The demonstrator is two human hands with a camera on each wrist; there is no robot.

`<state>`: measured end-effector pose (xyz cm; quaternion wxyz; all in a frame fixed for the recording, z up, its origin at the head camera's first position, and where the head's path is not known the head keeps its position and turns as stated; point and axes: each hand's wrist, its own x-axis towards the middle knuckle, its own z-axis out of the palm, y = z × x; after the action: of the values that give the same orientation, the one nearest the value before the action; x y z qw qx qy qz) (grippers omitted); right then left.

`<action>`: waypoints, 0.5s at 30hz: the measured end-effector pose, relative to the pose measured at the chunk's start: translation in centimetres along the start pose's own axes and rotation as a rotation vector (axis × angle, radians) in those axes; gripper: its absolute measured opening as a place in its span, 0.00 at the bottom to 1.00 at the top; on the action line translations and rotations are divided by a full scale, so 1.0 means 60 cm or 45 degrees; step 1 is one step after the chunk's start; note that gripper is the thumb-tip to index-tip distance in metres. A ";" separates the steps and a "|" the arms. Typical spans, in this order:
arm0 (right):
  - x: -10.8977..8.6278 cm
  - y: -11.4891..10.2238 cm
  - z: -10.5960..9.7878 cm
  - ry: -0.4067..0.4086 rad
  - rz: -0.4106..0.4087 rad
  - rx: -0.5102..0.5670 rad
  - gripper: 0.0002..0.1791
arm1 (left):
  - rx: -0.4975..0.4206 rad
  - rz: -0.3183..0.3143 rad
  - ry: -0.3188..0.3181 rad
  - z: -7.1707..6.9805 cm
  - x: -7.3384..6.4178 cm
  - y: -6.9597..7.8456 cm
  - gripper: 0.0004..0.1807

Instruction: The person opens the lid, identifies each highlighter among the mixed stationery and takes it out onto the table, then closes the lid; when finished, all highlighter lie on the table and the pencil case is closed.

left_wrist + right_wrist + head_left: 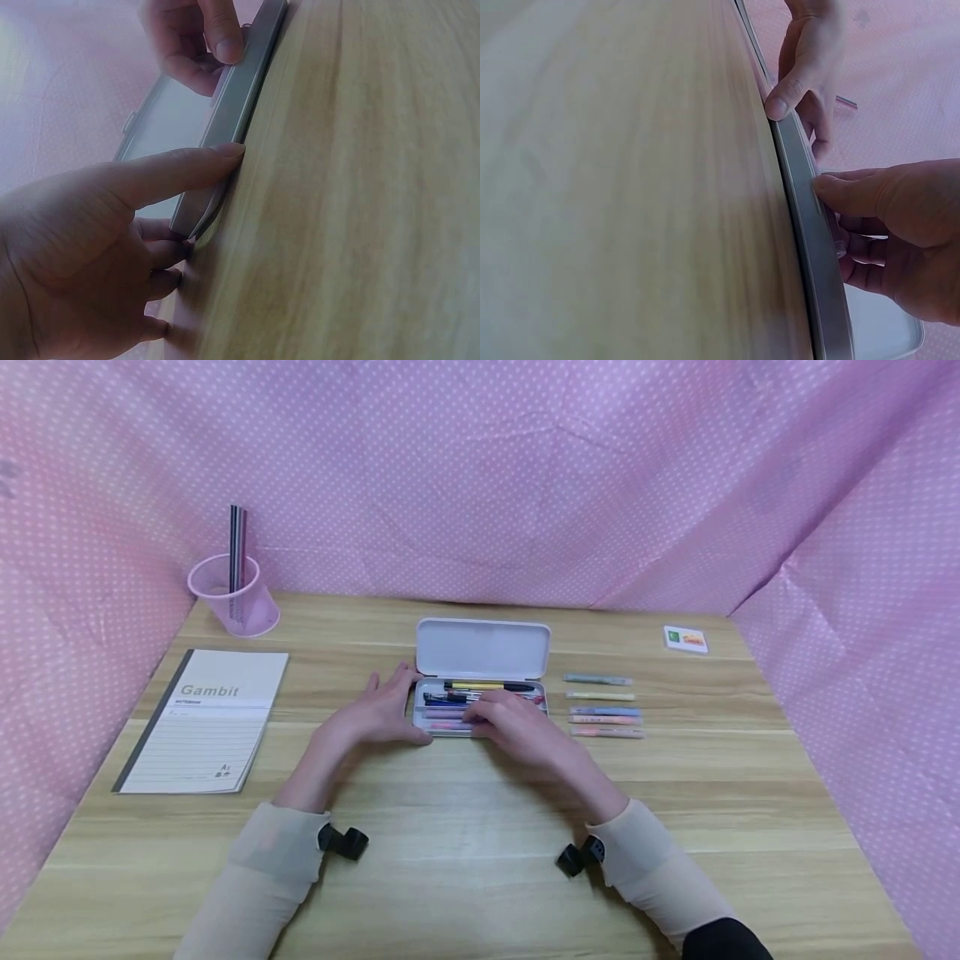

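A white metal pencil case [483,648] lies with its lid raised, and several pens [442,714] lie side by side in its tray. My left hand [378,706] holds the case at its left end. Its thumb presses the front wall [206,176], while the other fingers spread along the short side. Over the right half of the tray, my right hand [517,724] reaches in with curled fingers. Its thumb is at the front rim, and it pinches a pen [840,246], mostly hidden by the fingers.
Several pastel pens [604,712] lie in a column right of the case. A small white card-like item [686,639] is at the back right. At left are a notebook [206,727] and a pink mesh cup [255,614] holding dark striped sticks [237,547]. Pink dotted cloth [480,485] hangs behind.
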<state>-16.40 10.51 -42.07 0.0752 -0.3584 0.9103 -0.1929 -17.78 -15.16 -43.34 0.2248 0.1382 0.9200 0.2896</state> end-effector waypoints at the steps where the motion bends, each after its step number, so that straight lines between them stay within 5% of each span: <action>1: 0.000 0.000 0.000 -0.002 0.002 0.003 0.11 | 0.004 0.003 0.000 0.000 0.000 0.000 0.56; 15: -0.008 0.016 -0.020 0.044 0.008 0.032 0.10 | 0.005 -0.004 -0.008 -0.001 -0.001 0.002 0.57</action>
<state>-16.97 11.83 -41.37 0.0646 -0.3513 0.9101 -0.2102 -17.72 -15.14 -43.18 0.2280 0.1382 0.9201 0.2869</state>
